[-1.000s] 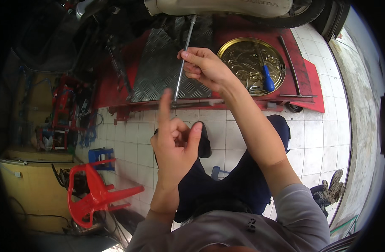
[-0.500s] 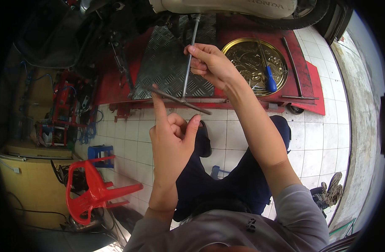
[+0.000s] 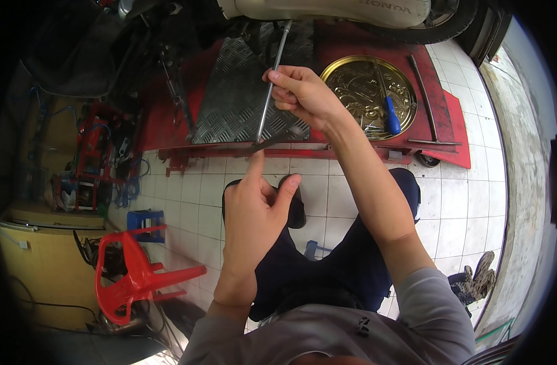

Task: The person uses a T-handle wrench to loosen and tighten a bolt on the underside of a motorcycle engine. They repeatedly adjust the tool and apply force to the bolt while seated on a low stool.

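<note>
My right hand (image 3: 306,96) is closed round the shaft of a T-handle wrench (image 3: 267,109), thumb and fingers pinching it. The wrench's far end reaches up to the underside of a motorcycle (image 3: 327,12) with a pale side cover. Its crossbar, smeared by motion, lies towards me above the lift's near edge. My left hand (image 3: 251,216) is just below the crossbar, index finger stretched out with its tip at the bar, thumb apart and the other fingers curled; it grips nothing. Whether the fingertip touches the bar I cannot tell.
A red lift table (image 3: 370,52) with a dark tread plate (image 3: 230,79) carries a round golden tray (image 3: 351,79), in which lie a blue-handled screwdriver (image 3: 392,115) and small metal parts. Another T-handle wrench (image 3: 421,91) lies to its right. A red chair (image 3: 135,280) and a blue stool (image 3: 146,225) stand left.
The wrench's crossbar has turned about the shaft, and its near end has shifted slightly left. My left index finger has moved down and right; my right hand has kept its hold.
</note>
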`<state>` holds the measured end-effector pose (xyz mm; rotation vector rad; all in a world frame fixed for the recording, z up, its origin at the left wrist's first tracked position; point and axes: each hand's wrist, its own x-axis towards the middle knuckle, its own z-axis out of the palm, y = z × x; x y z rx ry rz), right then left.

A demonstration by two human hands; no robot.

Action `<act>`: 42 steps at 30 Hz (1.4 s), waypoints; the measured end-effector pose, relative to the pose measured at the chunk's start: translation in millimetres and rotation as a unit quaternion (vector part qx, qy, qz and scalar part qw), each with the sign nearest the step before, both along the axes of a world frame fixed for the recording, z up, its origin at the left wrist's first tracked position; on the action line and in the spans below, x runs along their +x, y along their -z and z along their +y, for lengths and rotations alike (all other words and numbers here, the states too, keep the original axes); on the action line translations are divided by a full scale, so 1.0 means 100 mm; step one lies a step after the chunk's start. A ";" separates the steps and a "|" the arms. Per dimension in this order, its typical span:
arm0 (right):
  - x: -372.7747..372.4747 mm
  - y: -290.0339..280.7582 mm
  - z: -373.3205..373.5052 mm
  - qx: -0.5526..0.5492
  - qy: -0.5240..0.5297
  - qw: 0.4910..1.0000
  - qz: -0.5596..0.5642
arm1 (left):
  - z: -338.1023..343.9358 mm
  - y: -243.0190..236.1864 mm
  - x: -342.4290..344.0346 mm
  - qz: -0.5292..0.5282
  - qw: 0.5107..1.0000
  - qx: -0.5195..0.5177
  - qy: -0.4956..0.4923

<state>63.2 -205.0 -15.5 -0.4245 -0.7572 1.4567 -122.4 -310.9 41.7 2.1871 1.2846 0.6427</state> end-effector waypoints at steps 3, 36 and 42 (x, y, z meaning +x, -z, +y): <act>-0.02 -0.02 -0.01 0.006 -0.013 1.000 0.019 | -0.02 -0.01 0.05 -0.101 0.994 0.033 -0.005; -0.01 0.01 0.07 -0.047 0.041 0.998 0.020 | 0.05 0.32 0.29 -0.149 0.973 0.085 0.154; -0.03 0.00 0.10 -0.036 0.038 0.998 0.039 | 0.09 0.23 0.10 -0.136 0.989 0.006 -0.052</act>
